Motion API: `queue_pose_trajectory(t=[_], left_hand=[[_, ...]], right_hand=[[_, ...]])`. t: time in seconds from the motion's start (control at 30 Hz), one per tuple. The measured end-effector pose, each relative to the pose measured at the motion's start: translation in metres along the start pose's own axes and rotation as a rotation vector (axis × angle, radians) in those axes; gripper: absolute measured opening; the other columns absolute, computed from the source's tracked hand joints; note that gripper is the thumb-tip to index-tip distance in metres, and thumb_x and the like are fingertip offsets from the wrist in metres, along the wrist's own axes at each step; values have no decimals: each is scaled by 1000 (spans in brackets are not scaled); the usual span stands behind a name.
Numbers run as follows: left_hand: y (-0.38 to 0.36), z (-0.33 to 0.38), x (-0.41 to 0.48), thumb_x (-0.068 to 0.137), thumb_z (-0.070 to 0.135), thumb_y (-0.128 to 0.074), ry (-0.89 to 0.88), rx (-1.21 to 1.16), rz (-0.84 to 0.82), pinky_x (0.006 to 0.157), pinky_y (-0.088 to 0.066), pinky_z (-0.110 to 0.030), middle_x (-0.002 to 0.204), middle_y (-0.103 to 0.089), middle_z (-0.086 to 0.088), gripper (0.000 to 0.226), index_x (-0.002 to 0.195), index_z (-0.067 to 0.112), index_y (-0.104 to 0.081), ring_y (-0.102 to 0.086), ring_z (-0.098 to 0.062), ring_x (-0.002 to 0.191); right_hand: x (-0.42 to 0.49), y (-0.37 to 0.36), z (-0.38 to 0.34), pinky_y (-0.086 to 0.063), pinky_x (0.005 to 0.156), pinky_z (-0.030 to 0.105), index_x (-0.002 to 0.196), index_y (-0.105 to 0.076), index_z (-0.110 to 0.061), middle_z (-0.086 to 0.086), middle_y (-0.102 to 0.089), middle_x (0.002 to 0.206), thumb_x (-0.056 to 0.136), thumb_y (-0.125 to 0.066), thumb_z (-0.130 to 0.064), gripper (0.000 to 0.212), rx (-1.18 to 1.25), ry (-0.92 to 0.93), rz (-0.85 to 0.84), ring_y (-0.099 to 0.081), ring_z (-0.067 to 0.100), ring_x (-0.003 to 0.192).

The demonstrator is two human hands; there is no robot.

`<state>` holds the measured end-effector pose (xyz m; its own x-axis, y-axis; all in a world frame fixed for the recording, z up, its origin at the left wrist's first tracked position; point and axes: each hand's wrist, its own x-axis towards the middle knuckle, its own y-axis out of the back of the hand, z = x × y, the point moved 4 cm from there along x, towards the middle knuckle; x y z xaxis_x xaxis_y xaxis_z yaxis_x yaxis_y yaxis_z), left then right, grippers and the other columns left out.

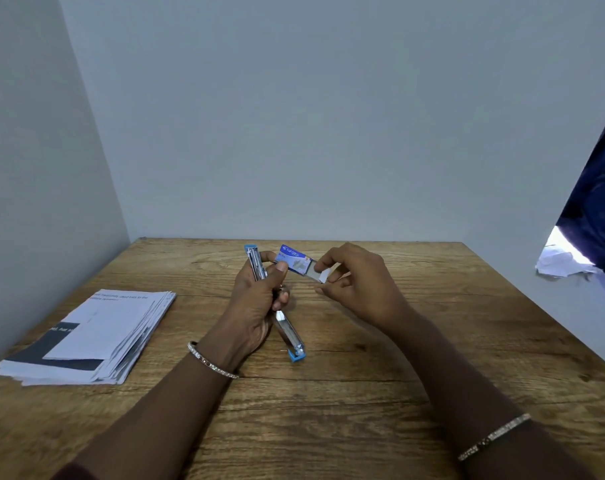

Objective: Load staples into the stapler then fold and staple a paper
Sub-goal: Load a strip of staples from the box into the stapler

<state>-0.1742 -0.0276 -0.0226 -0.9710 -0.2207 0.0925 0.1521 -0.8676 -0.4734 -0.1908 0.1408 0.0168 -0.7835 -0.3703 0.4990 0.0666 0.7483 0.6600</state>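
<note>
Both hands busy: left hand (259,299) grips the opened stapler (275,299) and staple box (294,259); right fingers (323,268) pinch its tray (320,274). Next, lift out a strip.

This looks like a plain office or study corner. A wood-grain desk (363,393) is pushed into the angle where two bare, pale grey walls (294,116) meet, its far edge tight against the back wall. Near the desk's left edge lies a fanned stack of printed papers (96,337) (some text and a dark block show on the top sheets). Office supplies are in use at the middle of the desk: a blue-ended stapler (289,336) and a small box of staples (294,259). At the right edge of the view hangs dark blue cloth (595,209), with crumpled white paper (560,263) beneath it.
</note>
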Motion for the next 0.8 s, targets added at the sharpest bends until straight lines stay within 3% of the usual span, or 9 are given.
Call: queue_pose_trajectory(t=[0.23,0.43,0.63,0.8], left_hand=[[1,-1,1,97,-1,-56,19,-8,2,30,-32,-16,47,-59,6,15,96,14,-52,-43,-6,32],[2,-5,3,96,-1,-57,79,-66,22,31,-33,-14,46,-54,3,15,93,13,-53,-42,-6,31],[5,-6,6,95,-2,-58,121,-113,48,30,-30,-15,69,-51,-8,15,95,12,-52,-40,-6,30],[3,2,2,96,8,-63,-48,108,-35,32,-33,-16,61,-63,0,9,99,15,-59,-40,-8,31]], right_hand=[[3,1,-2,-56,77,40,88,-72,-17,-3,-63,93,75,-82,-12,17,-165,75,-64,-65,12,75],[3,6,3,-58,75,37,80,-67,-18,-14,-61,76,74,-83,-6,21,-106,19,-38,-66,2,65],[2,7,6,-58,65,21,81,-67,-19,-12,-69,78,72,-86,-7,24,1,-23,-15,-70,3,70],[2,0,4,-57,67,15,90,-69,-17,-9,-70,84,71,-88,-12,27,55,-18,-8,-70,2,71]])
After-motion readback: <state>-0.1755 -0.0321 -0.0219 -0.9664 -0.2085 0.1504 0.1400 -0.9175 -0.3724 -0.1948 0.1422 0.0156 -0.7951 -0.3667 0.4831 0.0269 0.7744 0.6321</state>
